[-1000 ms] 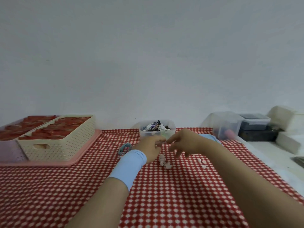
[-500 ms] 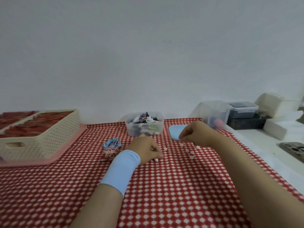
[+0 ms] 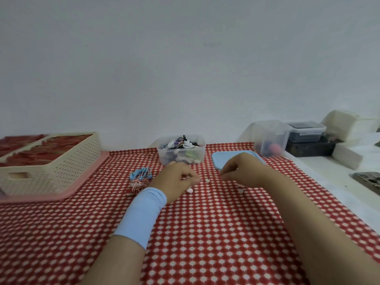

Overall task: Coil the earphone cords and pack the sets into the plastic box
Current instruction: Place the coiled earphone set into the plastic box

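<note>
Left hand point(image 3: 176, 179), blue wrist sleeve point(image 3: 144, 212): low over the middle of the red-checked worktop point(image 3: 205, 233). Fingers curled, thumb and fingertip drawn together. Whether a cord sits in the pinch cannot be told.

Right hand point(image 3: 242, 171): just right of the left, fingers curled downward, tips close to the cloth. Contents likewise not legible.

White earbuds point(image 3: 207, 180): three small pieces loose on the cloth, one between the hands and one on the near side of each. Their cord is too thin to trace against the pattern.

Plastic box point(image 3: 181, 159): beyond the hands, lidless, heaped with packed sets.

Blue lid point(image 3: 219, 161): flat, right of the box, partly behind the right hand.

Coiled sets point(image 3: 139, 178): blue and red-white bundles left of the left hand, outside the box.

Cream basket point(image 3: 53, 171): far left, on a pink tray point(image 3: 88, 177).

Risks, as judged:
- With the cord near invisible on this pattern, a loop may be missed and the coil snag or spring open.
- A trailing bud may catch the neighbouring bundles.
- The box is heaped, so a further set may slide over the rim.
</note>
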Demonstrator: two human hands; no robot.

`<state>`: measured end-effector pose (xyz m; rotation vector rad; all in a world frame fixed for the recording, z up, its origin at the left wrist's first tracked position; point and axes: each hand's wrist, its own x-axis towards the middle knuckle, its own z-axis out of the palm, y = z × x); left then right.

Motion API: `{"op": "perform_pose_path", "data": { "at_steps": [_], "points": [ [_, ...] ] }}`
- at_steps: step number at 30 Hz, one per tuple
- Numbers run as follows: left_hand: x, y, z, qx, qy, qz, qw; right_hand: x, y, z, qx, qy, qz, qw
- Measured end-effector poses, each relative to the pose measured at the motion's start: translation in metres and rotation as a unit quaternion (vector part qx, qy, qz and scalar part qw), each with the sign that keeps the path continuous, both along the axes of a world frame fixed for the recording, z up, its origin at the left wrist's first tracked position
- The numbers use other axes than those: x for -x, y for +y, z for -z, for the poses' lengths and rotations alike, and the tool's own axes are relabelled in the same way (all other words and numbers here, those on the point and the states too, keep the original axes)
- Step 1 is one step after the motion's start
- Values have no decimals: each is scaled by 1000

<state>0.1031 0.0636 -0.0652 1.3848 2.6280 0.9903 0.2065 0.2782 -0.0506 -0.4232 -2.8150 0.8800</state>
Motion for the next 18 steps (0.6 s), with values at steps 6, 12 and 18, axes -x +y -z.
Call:
{"op": "perform_pose_path", "data": {
  "at_steps": [6, 12, 18],
  "points": [
    [-11, 4, 6, -134, -147, -5, 980, 0, -33, 4, 202, 100, -31, 974],
    [-11, 5, 13, -202, -271, -42, 940, 4, -45, 13, 360, 110, -18, 926],
    [-5, 0, 17, -227, -346, 6, 910, 6, -43, 17, 417, 98, -41, 903]
  ]
}}
